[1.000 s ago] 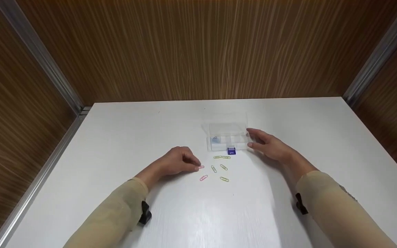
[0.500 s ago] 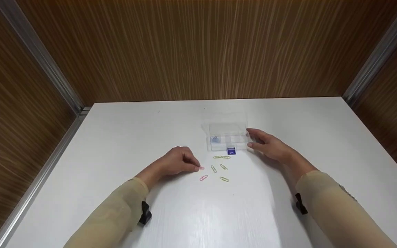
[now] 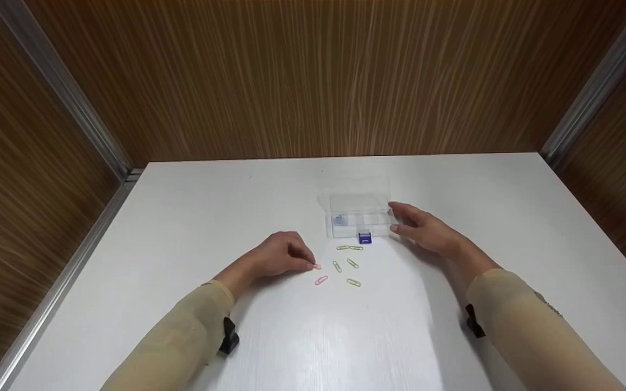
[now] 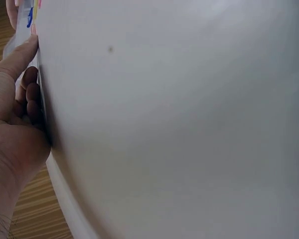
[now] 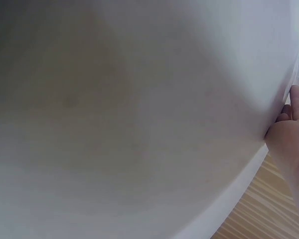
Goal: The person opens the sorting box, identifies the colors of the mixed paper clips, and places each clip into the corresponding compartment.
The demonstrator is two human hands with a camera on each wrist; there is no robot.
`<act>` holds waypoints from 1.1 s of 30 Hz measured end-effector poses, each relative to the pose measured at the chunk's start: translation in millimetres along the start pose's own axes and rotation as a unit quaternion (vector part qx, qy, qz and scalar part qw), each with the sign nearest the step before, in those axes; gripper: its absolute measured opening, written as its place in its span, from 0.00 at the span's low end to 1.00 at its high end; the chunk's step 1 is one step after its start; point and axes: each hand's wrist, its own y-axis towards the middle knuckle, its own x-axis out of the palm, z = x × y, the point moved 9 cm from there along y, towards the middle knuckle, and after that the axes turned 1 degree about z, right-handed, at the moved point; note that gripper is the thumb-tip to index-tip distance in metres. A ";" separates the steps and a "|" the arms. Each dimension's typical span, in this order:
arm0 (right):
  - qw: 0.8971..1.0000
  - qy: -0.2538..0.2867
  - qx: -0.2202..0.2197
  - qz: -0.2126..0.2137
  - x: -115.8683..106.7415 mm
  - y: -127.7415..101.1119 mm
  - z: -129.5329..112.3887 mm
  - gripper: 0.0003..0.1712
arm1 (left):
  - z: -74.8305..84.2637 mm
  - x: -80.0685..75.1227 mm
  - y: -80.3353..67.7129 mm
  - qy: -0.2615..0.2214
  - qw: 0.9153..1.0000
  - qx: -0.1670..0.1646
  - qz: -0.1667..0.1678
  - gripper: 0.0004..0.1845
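Note:
On the white table (image 3: 210, 217) my left hand (image 3: 311, 264) lies with curled fingers, and its thumb and forefinger tips pinch a pink paper clip (image 3: 318, 265) that still lies on the tabletop. A second pink clip (image 3: 321, 280) and several green clips (image 3: 350, 248) lie loose just right of it. Behind them stands a clear plastic box (image 3: 359, 217) with a blue latch (image 3: 364, 238) and something small and blue inside. My right hand (image 3: 394, 217) touches the box's right end with straight fingers and thumb. The left wrist view catches my left hand (image 4: 15, 114) at its left edge, against blurred table.
Wood-panelled walls with metal corner strips close in the table at the back and on both sides. The right wrist view is mostly blurred white tabletop, with my right hand (image 5: 294, 134) at its right edge. Bare white table lies around the clips and box.

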 end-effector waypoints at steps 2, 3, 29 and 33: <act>1.000 -0.003 -0.002 -0.002 0.4 0.2 -0.1 0.42 | -0.5 0.0 -0.3 -0.007 1.000 -0.004 -0.001 0.02; 1.000 -0.004 -0.002 -0.003 0.6 0.3 -0.2 0.42 | -1.2 -0.1 -0.5 -0.010 1.000 -0.009 0.000 0.02; 1.000 -0.014 0.004 0.009 -0.2 5.6 3.4 0.42 | -2.0 -10.3 4.2 -0.072 0.995 -0.055 0.034 0.02; 1.000 -0.002 -0.002 0.013 -1.4 6.2 3.5 0.42 | 2.1 -15.2 8.7 -0.093 0.993 -0.051 0.043 0.03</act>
